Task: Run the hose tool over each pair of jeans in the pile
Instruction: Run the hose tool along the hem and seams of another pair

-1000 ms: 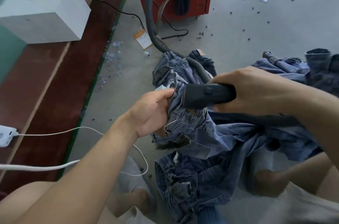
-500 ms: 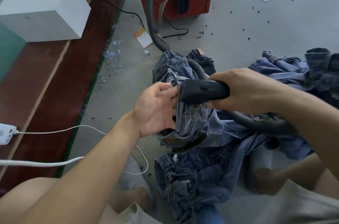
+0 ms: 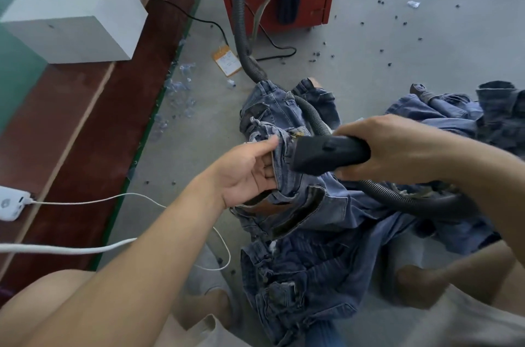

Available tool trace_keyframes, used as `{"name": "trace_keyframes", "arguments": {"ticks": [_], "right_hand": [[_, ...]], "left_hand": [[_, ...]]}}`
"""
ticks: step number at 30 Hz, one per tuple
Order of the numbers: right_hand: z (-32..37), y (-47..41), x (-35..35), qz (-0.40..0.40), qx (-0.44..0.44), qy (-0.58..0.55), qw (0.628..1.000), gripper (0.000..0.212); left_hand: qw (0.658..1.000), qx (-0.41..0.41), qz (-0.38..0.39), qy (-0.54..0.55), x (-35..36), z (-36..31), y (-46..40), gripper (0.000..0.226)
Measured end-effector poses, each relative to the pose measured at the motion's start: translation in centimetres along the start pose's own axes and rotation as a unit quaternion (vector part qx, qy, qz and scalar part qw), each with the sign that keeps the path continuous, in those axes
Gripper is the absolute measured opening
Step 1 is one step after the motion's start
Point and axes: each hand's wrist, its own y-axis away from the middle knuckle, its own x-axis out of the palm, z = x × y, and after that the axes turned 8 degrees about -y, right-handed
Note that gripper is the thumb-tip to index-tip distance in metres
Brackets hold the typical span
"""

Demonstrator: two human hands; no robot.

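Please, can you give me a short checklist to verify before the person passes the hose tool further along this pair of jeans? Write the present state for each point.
1. Right hand grips the black hose tool firmly: ok.
2. Left hand holds a fold of the jeans beside the nozzle: ok.
3. Nozzle mouth touches the denim: ok, it meets the fold at its left end.
4. Left fingers away from the nozzle mouth: not ok, they are very near it.
5. Corrugated hose free to follow: cannot tell, it passes under the jeans.
6. Suction running: cannot tell.
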Motion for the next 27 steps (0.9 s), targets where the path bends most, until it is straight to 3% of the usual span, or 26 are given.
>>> {"name": "trace_keyframes", "arguments": {"ticks": [4,8,14,18,22,27], "right_hand": [[0.7,-1.0,2.1,-0.046,-0.04,-0.022,0.998,0.019],[0.3,-1.0,0.9,-0.127,-0.014,-0.069,0.989,0.023],[-0.3,0.3,0.9,-0.025,-0.014,0.02,0.999,0.025],[0.7,-0.6,2.7,-0.057,-0.042,-0.02,0.997,0.022],[0.3,-1.0,1.3,-0.089,-0.001,-0.068,0.994,0.019],[-0.3,0.1,0.1,-0.042,0.039,-0.017,0.998,0.017]], "left_hand": [[1.0,-0.014,0.003,0.005,0.5,0.3,-0.1,0.041],[1.0,0.001,-0.005,0.018,-0.2,-0.6,0.0,0.04],[1.0,0.002,-0.013,0.02,-0.4,-0.3,-0.3,0.044],[0.999,-0.001,-0.034,0.0,-0.2,-0.2,-0.4,0.043],[0.998,0.015,-0.05,-0.02,-0.4,-0.4,-0.4,0.041],[0.997,0.032,-0.074,-0.004,-0.4,-0.2,-0.7,0.042]]}}
